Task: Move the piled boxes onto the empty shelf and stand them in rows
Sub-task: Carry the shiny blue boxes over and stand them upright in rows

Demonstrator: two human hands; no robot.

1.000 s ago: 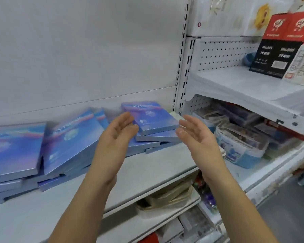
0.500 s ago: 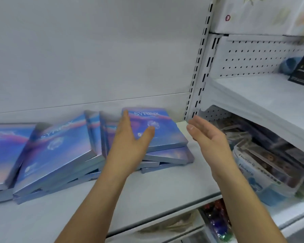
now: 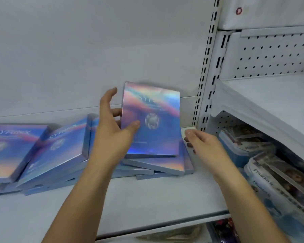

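Head view: the left hand (image 3: 112,130) pinches the raised box (image 3: 156,109) at its left edge, thumb on the front face. This box stands tilted above the pile of boxes (image 3: 165,165) on the shelf (image 3: 147,199). The right hand (image 3: 202,142), its fingers loosely curled and holding nothing, hovers just beside the raised box's lower right corner.

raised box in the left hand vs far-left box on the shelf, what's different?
Pose: the raised box stands nearly upright, facing the camera; the far-left box lies tilted.
Support: the left hand grips the raised box, thumb on its front; the far-left box rests untouched on other boxes.
Sheen: the raised box glares rainbow across its top; the far-left box looks mostly blue-purple.
Shared: same flat holographic cover.
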